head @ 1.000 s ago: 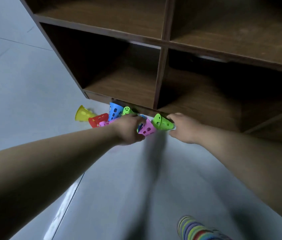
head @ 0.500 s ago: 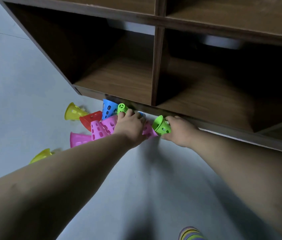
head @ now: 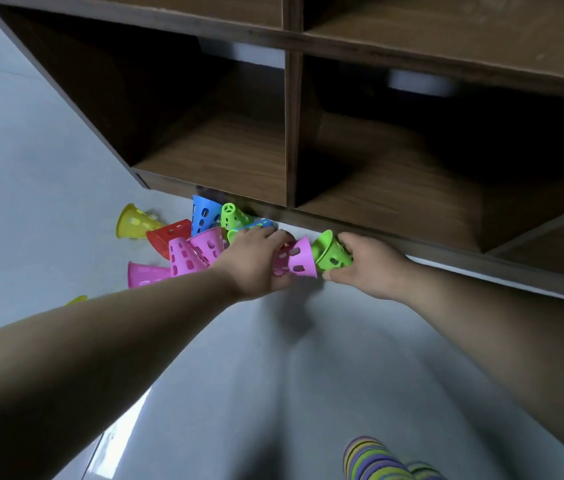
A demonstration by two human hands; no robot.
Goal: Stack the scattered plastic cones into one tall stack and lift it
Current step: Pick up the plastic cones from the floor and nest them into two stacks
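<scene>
**Two hands are gathering scattered cones from the floor along the foot of a wooden shelf unit.**

From the left, a yellow cone (head: pixel 131 221), a red cone (head: pixel 166 237), two pink cones (head: pixel 183 258) and a blue cone (head: pixel 204 214) are lying tumbled together on the floor (head: pixel 31 168) below the left corner of the shelf unit (head: pixel 287 133). The left hand (head: pixel 256 261) is reaching over them, its grip curled round the narrow end of a held pink cone (head: pixel 299 259). Just beside that cone's rim, the right hand (head: pixel 367 265) is keeping its grip clamped on a green cone (head: pixel 330 252) at the unit's bottom edge. No stack is standing yet. The cones look like thin, perforated plastic, so probably light, fairly stiff and slick. Holding the wall near the tip should leave the wide mouth free for nesting, and the holes offer the fingers some purchase.
</scene>
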